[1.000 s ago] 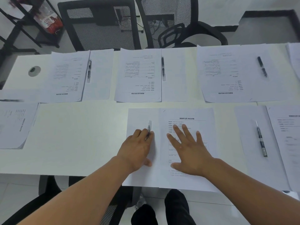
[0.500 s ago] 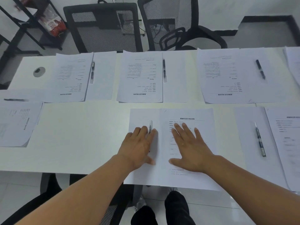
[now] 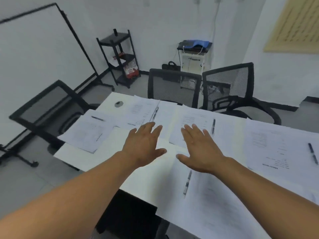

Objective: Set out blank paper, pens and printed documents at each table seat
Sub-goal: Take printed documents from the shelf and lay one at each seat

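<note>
Both hands (image 3: 174, 149) hover flat, fingers spread, above table (image 3: 107, 157).

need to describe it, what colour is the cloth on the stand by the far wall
Blue cloth, seen in the head view.

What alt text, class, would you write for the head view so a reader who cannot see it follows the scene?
Two open hands, left hand and right hand, reach out over a white table covered with paper sets, each with a pen; the nearest pen lies just below the right hand. Black mesh chairs stand behind.
</note>
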